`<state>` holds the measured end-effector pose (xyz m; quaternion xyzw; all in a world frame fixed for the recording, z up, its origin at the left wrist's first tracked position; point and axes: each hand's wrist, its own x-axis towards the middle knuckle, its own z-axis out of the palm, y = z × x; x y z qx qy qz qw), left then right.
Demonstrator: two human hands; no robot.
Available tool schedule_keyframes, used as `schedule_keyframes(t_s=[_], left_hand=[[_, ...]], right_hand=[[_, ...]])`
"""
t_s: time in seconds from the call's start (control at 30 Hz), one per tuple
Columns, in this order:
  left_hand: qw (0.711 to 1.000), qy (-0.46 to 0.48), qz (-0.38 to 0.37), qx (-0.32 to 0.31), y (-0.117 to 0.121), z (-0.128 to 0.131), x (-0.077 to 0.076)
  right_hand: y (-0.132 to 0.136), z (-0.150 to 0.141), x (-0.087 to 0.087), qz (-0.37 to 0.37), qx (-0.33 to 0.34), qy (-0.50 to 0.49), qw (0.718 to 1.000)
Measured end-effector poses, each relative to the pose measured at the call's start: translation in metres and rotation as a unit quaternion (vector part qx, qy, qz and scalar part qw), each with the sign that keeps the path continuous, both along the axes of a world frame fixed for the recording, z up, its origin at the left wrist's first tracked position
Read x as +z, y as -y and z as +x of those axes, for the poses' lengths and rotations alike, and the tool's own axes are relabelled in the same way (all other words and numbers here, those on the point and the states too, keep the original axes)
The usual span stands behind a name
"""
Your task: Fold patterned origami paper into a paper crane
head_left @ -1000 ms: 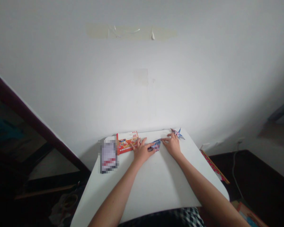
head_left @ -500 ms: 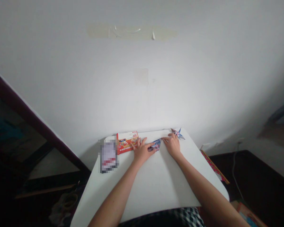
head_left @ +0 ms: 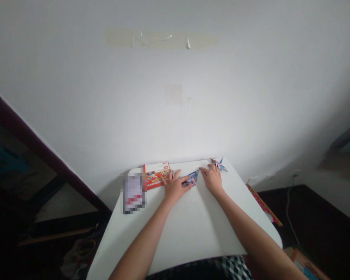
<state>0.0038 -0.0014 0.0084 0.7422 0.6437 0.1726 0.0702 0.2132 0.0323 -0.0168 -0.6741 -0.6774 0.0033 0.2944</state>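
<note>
A small folded piece of blue patterned paper (head_left: 192,178) lies flat on the white table (head_left: 189,225) near its far edge. My left hand (head_left: 175,186) rests on the table with fingers spread, its thumb pressing the paper's left end. My right hand (head_left: 212,179) lies flat beside the paper, its forefinger touching the paper's right tip. A finished paper crane (head_left: 219,164) of the same patterned paper stands just beyond my right hand.
An orange printed packet (head_left: 155,175) lies left of my left hand, partly under its fingertips. A blurred-out rectangular item (head_left: 133,191) sits at the table's left edge. The table stands against a white wall; dark floor with clutter lies on both sides.
</note>
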Motion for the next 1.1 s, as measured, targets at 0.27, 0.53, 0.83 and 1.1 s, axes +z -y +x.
schedule_keyframes(t_s=[0.27,0.53,0.83,1.1], left_hand=[[1.0,0.0,-0.012,-0.011,0.003,-0.001,0.005],[0.999,0.02,-0.007,-0.035,0.003,-0.003,0.003],[0.999,0.022,-0.009,-0.033,0.001,-0.003,0.001],[0.999,0.027,-0.027,-0.029,-0.001,-0.004,0.002]], right_hand=[[0.0,0.007,-0.003,0.03,0.028,-0.039,0.998],[0.006,0.006,0.002,0.049,0.126,-0.051,0.99],[0.014,0.004,0.011,0.033,0.13,-0.004,0.991],[0.004,0.001,0.012,0.016,0.103,0.001,0.995]])
